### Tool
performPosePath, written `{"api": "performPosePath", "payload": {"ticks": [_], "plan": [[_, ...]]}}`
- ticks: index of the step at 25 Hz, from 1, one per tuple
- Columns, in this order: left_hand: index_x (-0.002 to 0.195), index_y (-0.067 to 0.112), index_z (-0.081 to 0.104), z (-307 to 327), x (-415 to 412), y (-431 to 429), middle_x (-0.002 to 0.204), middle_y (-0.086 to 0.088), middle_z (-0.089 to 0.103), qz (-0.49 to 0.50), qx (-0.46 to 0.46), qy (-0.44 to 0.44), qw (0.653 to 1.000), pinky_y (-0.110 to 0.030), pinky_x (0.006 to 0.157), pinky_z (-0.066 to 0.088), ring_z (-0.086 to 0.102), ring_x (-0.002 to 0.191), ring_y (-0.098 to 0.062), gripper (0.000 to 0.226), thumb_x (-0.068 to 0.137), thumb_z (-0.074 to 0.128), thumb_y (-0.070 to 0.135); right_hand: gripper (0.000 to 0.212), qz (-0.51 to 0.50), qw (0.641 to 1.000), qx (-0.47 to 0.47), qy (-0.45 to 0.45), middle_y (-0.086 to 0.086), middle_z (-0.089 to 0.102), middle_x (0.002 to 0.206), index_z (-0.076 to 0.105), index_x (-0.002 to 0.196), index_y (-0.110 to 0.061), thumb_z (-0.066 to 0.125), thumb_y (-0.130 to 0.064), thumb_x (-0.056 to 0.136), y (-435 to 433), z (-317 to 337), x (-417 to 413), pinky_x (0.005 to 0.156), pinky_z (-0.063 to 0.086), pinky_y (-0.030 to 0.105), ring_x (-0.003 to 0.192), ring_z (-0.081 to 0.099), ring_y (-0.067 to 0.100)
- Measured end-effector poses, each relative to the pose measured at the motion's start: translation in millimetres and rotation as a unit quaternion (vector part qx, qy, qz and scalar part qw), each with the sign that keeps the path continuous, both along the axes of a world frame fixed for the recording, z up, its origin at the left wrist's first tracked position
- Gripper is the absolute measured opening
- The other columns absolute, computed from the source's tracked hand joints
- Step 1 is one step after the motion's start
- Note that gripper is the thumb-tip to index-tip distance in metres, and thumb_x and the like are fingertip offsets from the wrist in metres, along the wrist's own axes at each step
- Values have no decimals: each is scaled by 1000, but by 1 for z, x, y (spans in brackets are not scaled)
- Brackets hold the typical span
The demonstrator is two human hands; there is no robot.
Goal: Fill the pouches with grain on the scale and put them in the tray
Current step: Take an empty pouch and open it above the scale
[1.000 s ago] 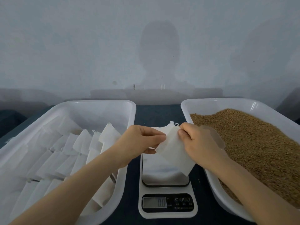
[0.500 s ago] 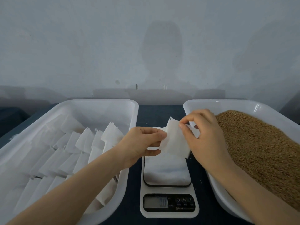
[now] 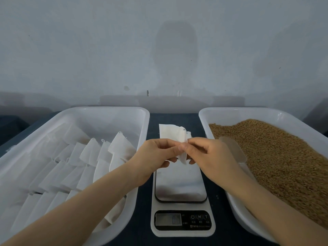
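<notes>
Both hands hold one white empty pouch [image 3: 173, 133] in the air above the far end of the kitchen scale [image 3: 181, 190]. My left hand [image 3: 156, 157] pinches its left side and my right hand [image 3: 211, 157] pinches its right side, fingertips nearly meeting. The pouch's lower corner hangs down between the two hands. Nothing lies on the scale's shiny plate. On the right stands a white tub [image 3: 205, 114] heaped with brown grain [image 3: 276, 153], with a translucent scoop [image 3: 234, 148] lying in it. A white tray [image 3: 106, 110] on the left holds several white pouches [image 3: 92, 153].
The scale's display [image 3: 168, 219] sits at its near end, between tray and tub. A dark table surface [image 3: 142, 219] shows in the narrow gaps beside the scale. A pale wall rises close behind the table.
The hands have come closer together over the scale, and the pouch has turned so that most of it now stands up behind the fingers.
</notes>
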State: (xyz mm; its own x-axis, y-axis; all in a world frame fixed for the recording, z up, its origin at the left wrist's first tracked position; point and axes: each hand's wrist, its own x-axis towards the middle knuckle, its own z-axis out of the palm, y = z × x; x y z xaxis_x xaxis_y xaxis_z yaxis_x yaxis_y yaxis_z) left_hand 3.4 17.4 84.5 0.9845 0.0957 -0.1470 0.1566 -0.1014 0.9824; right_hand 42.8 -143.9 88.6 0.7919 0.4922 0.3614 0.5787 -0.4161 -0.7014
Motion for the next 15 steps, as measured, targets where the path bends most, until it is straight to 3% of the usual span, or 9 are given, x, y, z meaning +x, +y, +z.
{"api": "performPosePath", "payload": {"ticks": [5, 9, 11, 13, 15], "plan": [[88, 17, 72, -2, 1, -4, 77, 6, 72, 19, 43, -13, 999, -17, 63, 49, 65, 65, -3, 16, 90, 62, 30, 20, -57, 998, 12, 38, -6, 69, 72, 72, 92, -13, 55, -23, 94, 0, -1, 3, 62, 54, 20, 61, 65, 4], [85, 13, 66, -2, 2, -6, 72, 5, 72, 40, 18, -14, 999, -18, 59, 50, 68, 66, -9, 15, 93, 54, 18, 5, -138, 989, -7, -61, -6, 65, 72, 55, 91, -19, 60, -20, 91, -1, 1, -1, 48, 40, 4, 58, 57, -9], [86, 12, 64, -1, 2, -6, 72, 2, 72, 37, -15, -12, 999, -17, 57, 49, 69, 67, -12, 14, 93, 53, 17, 10, -120, 982, -24, -146, -3, 60, 62, 54, 86, -15, 63, -12, 89, -2, 1, -3, 45, 35, 3, 56, 53, -1], [86, 11, 64, -2, 1, -5, 72, 3, 71, 35, -28, -28, 999, -18, 57, 49, 69, 67, -12, 12, 93, 56, 18, 9, -72, 975, -46, -205, -4, 54, 59, 65, 86, -9, 65, -1, 85, -2, -1, -3, 48, 36, 8, 46, 43, 7], [85, 13, 65, -3, 1, -5, 71, 5, 70, 36, -7, -60, 998, -19, 58, 47, 67, 64, -11, 10, 90, 61, 20, 18, -26, 983, -50, -175, 1, 61, 71, 72, 91, -6, 61, 7, 85, 0, -3, -1, 57, 40, 12, 59, 54, 10]]}}
